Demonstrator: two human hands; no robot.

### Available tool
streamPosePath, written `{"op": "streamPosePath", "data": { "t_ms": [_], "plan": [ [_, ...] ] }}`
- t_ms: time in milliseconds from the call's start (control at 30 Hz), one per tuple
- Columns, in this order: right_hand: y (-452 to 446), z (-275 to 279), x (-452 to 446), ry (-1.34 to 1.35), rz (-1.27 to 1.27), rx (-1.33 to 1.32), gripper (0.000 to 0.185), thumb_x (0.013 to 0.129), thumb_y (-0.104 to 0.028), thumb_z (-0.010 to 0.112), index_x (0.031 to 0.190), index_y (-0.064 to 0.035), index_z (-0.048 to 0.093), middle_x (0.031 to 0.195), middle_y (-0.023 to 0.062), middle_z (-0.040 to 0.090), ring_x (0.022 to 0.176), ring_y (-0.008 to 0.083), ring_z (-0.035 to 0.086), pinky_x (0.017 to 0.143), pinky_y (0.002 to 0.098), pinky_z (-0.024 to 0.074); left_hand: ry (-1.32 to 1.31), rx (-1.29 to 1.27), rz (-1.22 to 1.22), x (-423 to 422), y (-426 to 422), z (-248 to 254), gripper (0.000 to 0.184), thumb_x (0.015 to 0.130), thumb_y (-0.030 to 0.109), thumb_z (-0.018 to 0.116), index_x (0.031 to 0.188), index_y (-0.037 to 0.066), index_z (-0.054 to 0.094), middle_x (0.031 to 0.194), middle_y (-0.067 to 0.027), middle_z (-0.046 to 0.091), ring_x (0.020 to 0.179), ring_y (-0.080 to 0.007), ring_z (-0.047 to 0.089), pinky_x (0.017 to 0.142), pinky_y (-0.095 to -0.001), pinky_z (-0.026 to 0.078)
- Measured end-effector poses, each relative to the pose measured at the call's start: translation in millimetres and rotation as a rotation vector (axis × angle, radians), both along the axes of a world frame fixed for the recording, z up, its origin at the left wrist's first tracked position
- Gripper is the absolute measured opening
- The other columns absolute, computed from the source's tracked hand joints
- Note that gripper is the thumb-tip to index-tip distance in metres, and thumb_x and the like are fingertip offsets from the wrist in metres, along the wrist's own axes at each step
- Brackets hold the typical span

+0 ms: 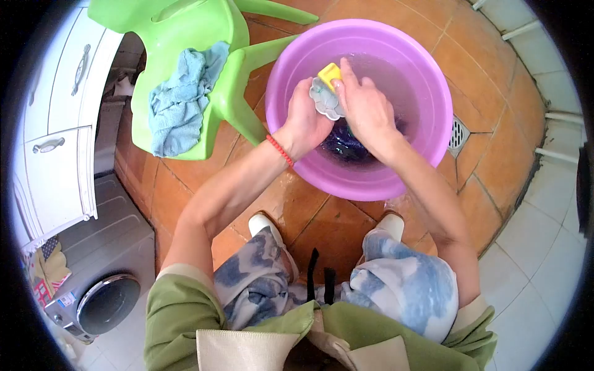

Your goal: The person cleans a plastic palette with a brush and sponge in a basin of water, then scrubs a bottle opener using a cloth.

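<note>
Holding a pale grey, flower-shaped dish [324,104] in left hand [302,122], pinching a yellow, blocky bar [330,72] in right hand [370,112], close together over a round, purple plastic tub [440,105]. Probably picking up or putting down bar; best next: snug grip.

Orange floor tiles [470,74] lie between white cabinets [59,170] and pale wall tiles [526,250].

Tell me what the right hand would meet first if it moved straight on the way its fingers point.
Beyond the yellow block it touches, the right hand would probably meet the far side of the purple tub first, though depth is unclear and it might pass above.
</note>
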State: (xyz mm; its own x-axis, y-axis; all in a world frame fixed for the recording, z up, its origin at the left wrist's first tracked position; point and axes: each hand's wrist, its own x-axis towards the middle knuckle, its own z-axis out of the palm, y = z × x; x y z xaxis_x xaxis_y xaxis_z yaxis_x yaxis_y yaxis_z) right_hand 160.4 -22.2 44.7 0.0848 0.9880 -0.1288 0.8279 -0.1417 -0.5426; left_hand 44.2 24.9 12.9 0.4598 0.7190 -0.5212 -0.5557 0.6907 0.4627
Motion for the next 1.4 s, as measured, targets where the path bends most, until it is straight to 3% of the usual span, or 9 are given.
{"op": "streamPosePath", "data": {
  "t_ms": [100, 167, 600, 833, 933, 1100, 1167, 1333, 1400],
  "plan": [
    [-14, 2, -18, 0.015, 0.064, 0.087, 0.053, 0.097, -0.036, 0.039, 0.141, -0.0054, 0.031, 0.106, 0.0322, 0.057, 0.086, 0.0457, 0.061, 0.075, 0.0507, 0.0506, 0.028, -0.005, -0.058, -2, 4, 11, 0.05, 0.092, 0.031, 0.023, 0.12, 0.0, 0.051, 0.117, -0.0175, 0.059, 0.111, -0.0312, 0.054, 0.101, -0.0445, 0.041],
    [-15, -5, -15, -0.035, 0.112, 0.186, 0.057, 0.097, -0.038, 0.038, 0.142, -0.003, 0.029, 0.1, 0.0314, 0.057, 0.074, 0.0412, 0.065, 0.059, 0.0466, 0.0546, 0.022, -0.015, -0.076, -5, -1, 19, 0.043, 0.094, 0.028, 0.024, 0.113, 0.002, 0.053, 0.108, -0.0132, 0.061, 0.105, -0.0273, 0.057, 0.095, -0.0415, 0.044],
    [3, 21, -4, -0.062, 0.094, -0.029, 0.059, 0.097, -0.038, 0.04, 0.137, 0.0051, 0.03, 0.094, 0.0287, 0.062, 0.078, 0.0388, 0.066, 0.065, 0.0463, 0.0553, -0.01, 0.027, -0.076, -5, 3, 0, 0.048, 0.093, 0.026, 0.022, 0.117, -0.002, 0.052, 0.114, -0.017, 0.059, 0.11, -0.0297, 0.054, 0.101, -0.0427, 0.041],
    [-3, 19, -9, -0.026, 0.122, -0.013, 0.055, 0.097, -0.037, 0.041, 0.134, 0.0041, 0.038, 0.086, 0.025, 0.064, 0.076, 0.0374, 0.066, 0.064, 0.0468, 0.0546, -0.02, -0.031, -0.108, -12, 0, 11, 0.045, 0.097, 0.029, 0.022, 0.121, 0.004, 0.051, 0.11, -0.0139, 0.06, 0.107, -0.027, 0.056, 0.096, -0.0447, 0.043],
    [11, 5, -4, -0.063, 0.057, -0.006, 0.057, 0.096, -0.043, 0.039, 0.14, -0.0055, 0.035, 0.08, 0.024, 0.062, 0.076, 0.0396, 0.065, 0.065, 0.0484, 0.0527, 0.004, -0.014, -0.173, -13, 3, 11, 0.043, 0.099, 0.032, 0.02, 0.121, 0.009, 0.049, 0.109, -0.0103, 0.06, 0.104, -0.0238, 0.058, 0.092, -0.0445, 0.046],
    [19, -14, 20, 0.135, -0.026, 0.024, 0.055, 0.097, -0.04, 0.037, 0.135, -0.0008, 0.038, 0.094, 0.0284, 0.064, 0.082, 0.0428, 0.064, 0.075, 0.0496, 0.0517, 0.005, -0.003, -0.208, -19, 14, -1, 0.043, 0.098, 0.031, 0.022, 0.122, 0.006, 0.049, 0.114, -0.0148, 0.058, 0.11, -0.0311, 0.056, 0.088, -0.0513, 0.048],
    [27, -27, 39, 0.165, -0.219, -0.116, 0.059, 0.096, -0.038, 0.039, 0.14, -0.0027, 0.026, 0.102, 0.0313, 0.061, 0.098, 0.0431, 0.061, 0.089, 0.0509, 0.0456, -0.032, -0.024, -0.205, -25, 17, -9, 0.043, 0.096, 0.029, 0.025, 0.122, 0.004, 0.049, 0.118, -0.0174, 0.057, 0.115, -0.0345, 0.053, 0.088, -0.0538, 0.047],
    [14, -93, 56, -0.1, -0.252, -0.27, 0.066, 0.091, -0.035, 0.05, 0.142, -0.0012, 0.024, 0.11, 0.0327, 0.058, 0.104, 0.04, 0.059, 0.093, 0.0481, 0.0441, -0.02, -0.158, -0.093, -29, 15, -14, 0.037, 0.087, 0.024, 0.03, 0.111, 0.005, 0.052, 0.125, -0.0216, 0.053, 0.116, -0.0406, 0.051, 0.084, -0.058, 0.047],
    [11, -67, 50, 0.214, -0.141, -0.416, 0.071, 0.09, -0.038, 0.05, 0.139, 0.0069, 0.025, 0.1, 0.0322, 0.061, 0.092, 0.0404, 0.063, 0.085, 0.0465, 0.0484, 0.021, -0.167, -0.06, -27, 13, -10, 0.037, 0.084, 0.025, 0.031, 0.105, 0.004, 0.053, 0.123, -0.0224, 0.055, 0.116, -0.04, 0.051, 0.085, -0.0577, 0.046]
  ]
}}
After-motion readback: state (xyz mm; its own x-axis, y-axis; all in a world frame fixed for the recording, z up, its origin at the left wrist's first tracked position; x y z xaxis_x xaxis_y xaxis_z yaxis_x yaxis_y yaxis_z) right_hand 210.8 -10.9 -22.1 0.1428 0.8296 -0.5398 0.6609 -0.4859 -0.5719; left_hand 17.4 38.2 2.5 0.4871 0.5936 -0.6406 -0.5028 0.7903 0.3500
